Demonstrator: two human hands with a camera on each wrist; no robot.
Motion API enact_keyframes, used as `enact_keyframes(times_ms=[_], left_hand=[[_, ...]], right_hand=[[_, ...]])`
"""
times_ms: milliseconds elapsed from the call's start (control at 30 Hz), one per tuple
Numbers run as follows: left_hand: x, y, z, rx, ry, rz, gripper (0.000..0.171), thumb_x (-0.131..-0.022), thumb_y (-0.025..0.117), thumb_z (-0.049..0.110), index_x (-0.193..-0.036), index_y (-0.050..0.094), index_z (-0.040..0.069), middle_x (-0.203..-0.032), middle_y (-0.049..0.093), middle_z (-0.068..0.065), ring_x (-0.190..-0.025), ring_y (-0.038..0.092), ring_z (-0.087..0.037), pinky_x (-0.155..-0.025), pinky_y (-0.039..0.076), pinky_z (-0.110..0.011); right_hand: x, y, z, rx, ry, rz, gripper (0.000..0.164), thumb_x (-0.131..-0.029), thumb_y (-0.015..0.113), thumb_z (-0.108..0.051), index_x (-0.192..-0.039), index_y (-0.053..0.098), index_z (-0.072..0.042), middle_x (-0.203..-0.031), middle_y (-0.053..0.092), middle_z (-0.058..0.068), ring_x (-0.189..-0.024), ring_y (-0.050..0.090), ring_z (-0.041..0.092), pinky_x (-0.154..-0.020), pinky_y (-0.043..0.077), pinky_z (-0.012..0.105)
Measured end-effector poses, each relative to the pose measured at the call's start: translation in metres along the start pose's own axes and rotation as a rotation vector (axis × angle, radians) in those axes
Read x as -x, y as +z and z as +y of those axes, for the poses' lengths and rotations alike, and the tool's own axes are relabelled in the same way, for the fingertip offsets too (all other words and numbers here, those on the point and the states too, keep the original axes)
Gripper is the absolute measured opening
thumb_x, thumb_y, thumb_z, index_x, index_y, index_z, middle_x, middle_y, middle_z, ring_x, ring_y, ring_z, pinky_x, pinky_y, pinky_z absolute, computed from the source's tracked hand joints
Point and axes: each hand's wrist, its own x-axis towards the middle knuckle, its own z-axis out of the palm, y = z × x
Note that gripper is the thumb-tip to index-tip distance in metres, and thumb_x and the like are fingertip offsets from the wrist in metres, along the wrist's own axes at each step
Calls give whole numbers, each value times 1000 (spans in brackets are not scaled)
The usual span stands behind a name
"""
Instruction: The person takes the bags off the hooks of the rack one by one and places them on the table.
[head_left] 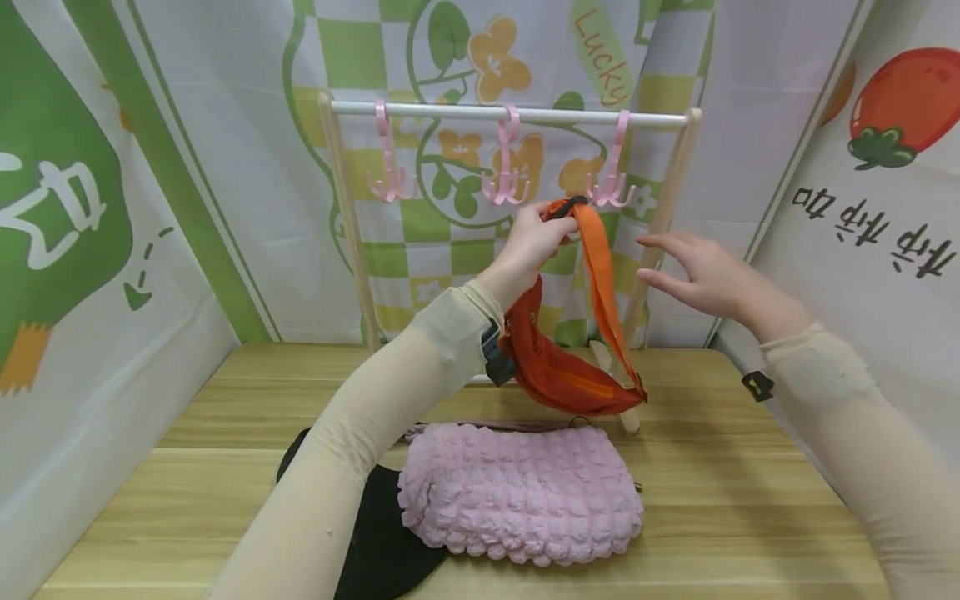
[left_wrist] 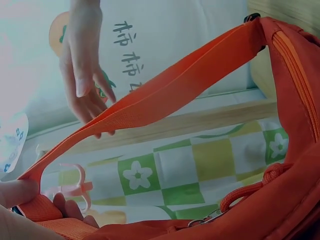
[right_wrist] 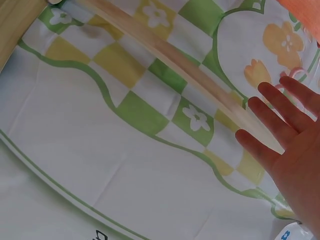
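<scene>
An orange-red waist bag (head_left: 570, 379) hangs by its strap (head_left: 600, 267) in front of the rack, its pouch sagging low. My left hand (head_left: 534, 242) pinches the strap near its black buckle (head_left: 570, 206), just under the pink hooks. In the left wrist view the thumb (left_wrist: 20, 194) presses the folded strap (left_wrist: 165, 100) against the fingers. To the right of the bag, my right hand (head_left: 701, 271) is held in the air with fingers extended, touching nothing. The right wrist view shows that hand (right_wrist: 295, 135) with its fingers spread.
A rack with a white bar (head_left: 450, 111) and wooden posts carries a left pink hook (head_left: 390, 171), a middle hook (head_left: 506, 171) and a right hook (head_left: 613, 171). On the wooden table (head_left: 720, 467) lie a pink puffy bag (head_left: 517, 492) and a black item (head_left: 390, 533) partly under it.
</scene>
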Motion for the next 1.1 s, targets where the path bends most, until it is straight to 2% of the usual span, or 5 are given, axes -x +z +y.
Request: enact_keyframes(times_ms=[333,767,933,1100], left_hand=[[5,1,6,23,7,3,28,-92,58,12,-120,58,9,-96,61,-2,-74,56,-11,-58,40,-21],[8,0,6,28,18,22,26,-92,58,12,-118,60,9,-96,62,-3,-82,59,-16,-60,41,-22],[9,0,6,26,23,23,23,-92,59,14,-115,60,9,-93,62,-2,-75,57,-11,-61,42,-22],[8,1,5,35,20,25,21,-92,58,13,-112,60,9,-90,61,-1,-79,58,-14,-61,42,-21]], right_hand=[[2,18,0,-53,-35,3,57,-96,52,-40,-142,41,-9,-142,44,21,-130,40,41,-107,30,59],[-1,41,-10,-121,-108,37,53,-95,57,-34,-137,47,-4,-139,49,19,-130,43,38,-107,33,55],[-1,52,-15,-151,-120,46,47,-94,58,-33,-131,52,-5,-130,57,17,-122,52,35,-102,40,53],[-3,66,-20,-233,-88,33,43,-91,63,-34,-125,54,-11,-118,65,12,-108,61,28,-91,49,48]])
